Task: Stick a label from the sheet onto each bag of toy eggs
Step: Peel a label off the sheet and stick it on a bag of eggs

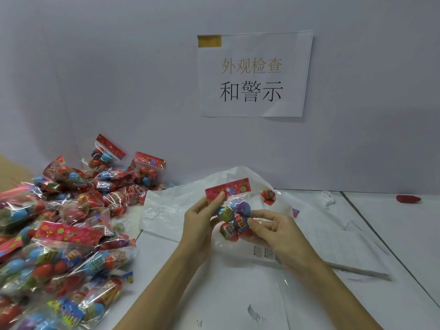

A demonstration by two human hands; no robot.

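Between the hands: the bag of toy eggs (232, 216) is held up off the table, at centre frame
Bag axis: long axis runs from the red header card (227, 189) at 12 o'clock down to the eggs at 6, tilted a little toward 1
Left hand (202, 216): at 9 o'clock of the bag, thumb and fingers pinching the card's lower left end
Right hand (269, 226): at 4 o'clock, fingers curled on the clear film by the lowest eggs; it is the one nearer the labels
Label sheet (265, 253): flat on the table at 5 o'clock of the bag, partly under the right wrist; whether a label is already on the fingertips I cannot tell
Judged next: right hand drops to 5 o'clock for a label
Surface: white table (404, 246), crumpled white bag (171, 206) behind
Room: pile of bags (66, 225) at 9 o'clock; paper sign (254, 75) on the wall at 12
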